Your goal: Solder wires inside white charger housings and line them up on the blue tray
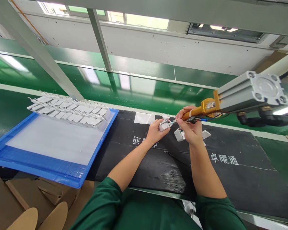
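Above the black mat (168, 172) | left hand (156, 131) gripping white case (164, 126) | right hand (192, 130) curled by orange tool (197, 111), finger hold unclear | slipping case could tear wires (168, 121)

From the hands (156, 132) above the mat (240, 182), the tray (43, 166) lies at nine o'clock, casings (68, 111) along its twelve-o'clock end; the pneumatic cylinder (242, 92) at two.

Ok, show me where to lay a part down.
The flat black mat has bare room right of the right forearm and between the left forearm and the blue plastic tray. The flat white sheet in that tray is bare before its rows of white parts. It's crowded around the left hand and right hand: boxy white housings, silver metal cylinder with gold-coloured nose.
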The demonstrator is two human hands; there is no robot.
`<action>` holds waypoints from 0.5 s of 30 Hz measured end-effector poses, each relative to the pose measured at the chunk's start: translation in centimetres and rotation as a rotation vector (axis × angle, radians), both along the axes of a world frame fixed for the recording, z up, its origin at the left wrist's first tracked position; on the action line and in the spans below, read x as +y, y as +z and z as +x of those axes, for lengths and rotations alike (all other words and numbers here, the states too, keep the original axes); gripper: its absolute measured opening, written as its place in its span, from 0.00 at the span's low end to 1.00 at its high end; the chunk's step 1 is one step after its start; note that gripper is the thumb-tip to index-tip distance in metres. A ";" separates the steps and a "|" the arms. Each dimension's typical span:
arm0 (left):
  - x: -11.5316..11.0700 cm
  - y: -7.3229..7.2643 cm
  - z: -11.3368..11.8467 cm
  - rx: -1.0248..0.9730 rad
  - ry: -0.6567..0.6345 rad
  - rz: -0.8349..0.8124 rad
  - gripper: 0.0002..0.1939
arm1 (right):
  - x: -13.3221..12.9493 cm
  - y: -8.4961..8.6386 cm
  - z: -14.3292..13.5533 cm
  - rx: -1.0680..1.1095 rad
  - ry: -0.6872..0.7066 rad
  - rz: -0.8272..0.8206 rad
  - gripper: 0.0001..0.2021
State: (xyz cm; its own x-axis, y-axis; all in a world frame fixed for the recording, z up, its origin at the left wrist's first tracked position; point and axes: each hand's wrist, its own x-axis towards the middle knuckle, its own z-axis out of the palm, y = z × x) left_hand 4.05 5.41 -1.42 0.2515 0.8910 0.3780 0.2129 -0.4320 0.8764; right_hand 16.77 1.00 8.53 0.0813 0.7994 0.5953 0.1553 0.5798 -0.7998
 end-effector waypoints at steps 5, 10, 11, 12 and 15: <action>0.2 -0.4 0.2 0.033 -0.003 -0.028 0.21 | -0.3 0.4 0.0 -0.005 0.092 0.034 0.20; 0.5 -1.0 0.5 0.045 0.014 -0.084 0.17 | -0.8 0.6 -0.8 0.029 0.136 0.032 0.19; 0.4 -1.0 0.6 0.026 0.005 -0.089 0.16 | -1.0 0.6 -1.1 0.040 0.141 0.031 0.19; 0.2 -0.9 0.6 -0.004 -0.012 -0.091 0.15 | -1.1 0.6 -1.3 0.053 0.145 0.027 0.19; -0.3 -0.5 0.7 -0.124 -0.070 -0.097 0.16 | -1.6 0.7 -1.9 0.092 0.151 0.007 0.21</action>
State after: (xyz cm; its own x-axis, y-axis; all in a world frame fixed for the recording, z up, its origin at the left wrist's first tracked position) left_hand 4.80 5.16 -1.97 0.2712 0.9067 0.3229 0.0724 -0.3538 0.9325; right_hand 14.88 -0.60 9.19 0.0151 0.8027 0.5962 -0.0075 0.5964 -0.8027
